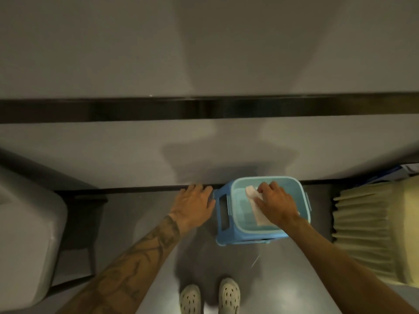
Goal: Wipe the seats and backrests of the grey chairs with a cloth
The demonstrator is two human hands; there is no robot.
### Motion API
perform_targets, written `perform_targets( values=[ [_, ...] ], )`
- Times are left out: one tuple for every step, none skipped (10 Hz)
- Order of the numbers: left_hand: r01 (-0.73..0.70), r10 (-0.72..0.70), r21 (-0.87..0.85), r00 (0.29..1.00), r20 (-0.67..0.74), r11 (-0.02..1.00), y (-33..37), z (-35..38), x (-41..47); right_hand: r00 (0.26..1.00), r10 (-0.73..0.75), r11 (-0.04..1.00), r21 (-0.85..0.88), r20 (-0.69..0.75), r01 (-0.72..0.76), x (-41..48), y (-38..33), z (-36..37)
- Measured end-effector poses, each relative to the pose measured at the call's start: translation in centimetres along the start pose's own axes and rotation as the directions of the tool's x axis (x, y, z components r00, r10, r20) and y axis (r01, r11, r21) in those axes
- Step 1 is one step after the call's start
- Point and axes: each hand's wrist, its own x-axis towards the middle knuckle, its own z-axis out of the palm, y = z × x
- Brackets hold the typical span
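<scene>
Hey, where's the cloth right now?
Head view, lower centre-right: the cloth is held by the right hand inside the pale blue tub that sits on the blue stool.

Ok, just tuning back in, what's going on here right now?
A person stands over a pale blue tub set on a blue stool. The right hand pinches a white cloth inside the tub, fingers curled on it. The left hand is open, right beside the stool. A grey chair stands to the left, and nobody is wiping it at this moment.
</scene>
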Motion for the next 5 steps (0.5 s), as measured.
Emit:
perform_targets(
  values=[
    [0.043, -0.042, -0.044, 0.999, 0.024, 0.998, -0.9, 5.1, 4.2, 1.000, -0.006, 1.000, -0.014, 0.011, 0.006, 4.6, 1.6, 5.2],
    [0.080, -0.078, -0.043, 0.995, 0.061, 0.996, -1.8, 9.6, 7.5, 0.999, -0.023, 0.998, -0.063, 0.026, 0.025, 8.4, 2.6, 10.1],
    [0.096, -0.092, -0.044, 0.993, 0.078, 0.994, -2.5, 12.5, 9.9, 0.998, -0.042, 0.994, -0.098, 0.040, 0.046, 11.3, 3.4, 14.4],
    [0.101, -0.097, -0.049, 0.993, 0.073, 0.994, -3.0, 14.1, 10.8, 0.996, -0.043, 0.992, -0.111, 0.075, 0.052, 12.4, 3.7, 17.2],
    [0.112, -0.109, -0.053, 0.992, 0.057, 0.992, -3.1, 14.3, 11.0, 0.994, -0.049, 0.988, -0.145, 0.097, 0.063, 12.8, 4.5, 18.8]
  ],
)
